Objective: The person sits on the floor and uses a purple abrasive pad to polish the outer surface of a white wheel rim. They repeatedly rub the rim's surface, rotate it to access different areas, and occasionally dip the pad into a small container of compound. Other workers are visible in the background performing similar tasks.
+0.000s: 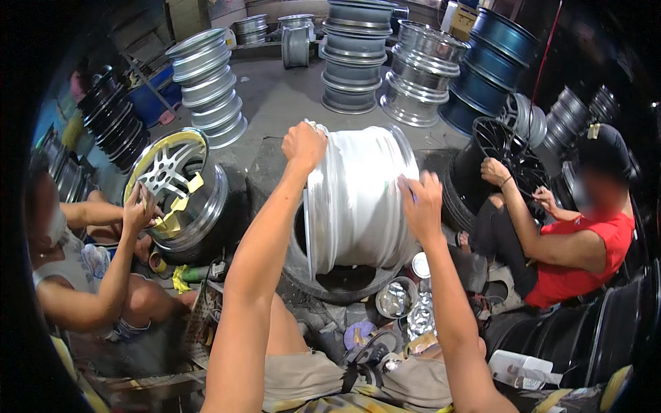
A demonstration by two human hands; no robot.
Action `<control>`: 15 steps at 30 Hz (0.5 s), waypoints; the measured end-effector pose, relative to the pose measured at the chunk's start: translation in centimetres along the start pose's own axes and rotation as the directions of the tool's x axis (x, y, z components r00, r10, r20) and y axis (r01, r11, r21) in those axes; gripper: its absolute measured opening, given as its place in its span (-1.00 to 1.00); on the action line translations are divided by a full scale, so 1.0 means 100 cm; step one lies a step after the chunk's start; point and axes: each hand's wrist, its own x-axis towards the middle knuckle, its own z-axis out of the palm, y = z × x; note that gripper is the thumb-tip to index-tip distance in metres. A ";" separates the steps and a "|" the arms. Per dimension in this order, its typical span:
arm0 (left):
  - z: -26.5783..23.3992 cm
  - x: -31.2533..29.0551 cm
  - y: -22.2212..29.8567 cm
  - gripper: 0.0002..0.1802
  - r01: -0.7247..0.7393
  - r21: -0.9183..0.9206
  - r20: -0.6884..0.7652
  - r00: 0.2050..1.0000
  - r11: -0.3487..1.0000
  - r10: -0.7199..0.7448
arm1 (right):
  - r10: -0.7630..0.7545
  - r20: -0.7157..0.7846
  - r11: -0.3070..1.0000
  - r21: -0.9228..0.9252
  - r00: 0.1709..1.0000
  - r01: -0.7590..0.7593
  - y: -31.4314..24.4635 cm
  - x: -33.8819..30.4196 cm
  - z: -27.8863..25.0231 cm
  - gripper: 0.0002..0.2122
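Note:
A silver-white wheel rim stands on edge on a black tyre in front of me, its smooth barrel toward me. My left hand is closed at the rim's upper left edge, with a bit of something pale showing by the fingers; what it is I cannot make out. At the barrel's right edge, my right hand has its fingers bent together. A small bluish sliver shows between them, too little to name.
At left, a co-worker handles yellow tape on a spoked wheel. Another person in red works at a black wheel. Rim stacks stand behind. A metal bowl and a green power tool lie nearby.

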 end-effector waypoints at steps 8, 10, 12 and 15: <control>-0.001 0.010 0.003 -0.61 0.035 -0.105 -0.049 0.998 0.994 -0.041 | -0.126 0.155 0.991 -0.032 0.980 0.133 -0.008 0.005 -0.029 -0.75; 0.000 0.004 0.005 -0.61 0.021 -0.081 -0.027 0.999 0.996 -0.023 | -0.056 0.093 0.998 0.013 0.994 0.055 -0.021 -0.014 -0.036 -0.81; 0.000 0.001 0.004 -0.62 0.017 -0.066 -0.013 1.000 0.998 -0.018 | 0.002 0.034 1.000 -0.019 0.999 -0.002 -0.031 -0.020 -0.029 -0.84; 0.001 0.001 -0.002 -0.63 0.022 -0.071 -0.009 1.000 0.997 -0.022 | 0.188 -0.058 0.981 -0.031 0.981 -0.190 -0.049 -0.024 -0.020 -0.86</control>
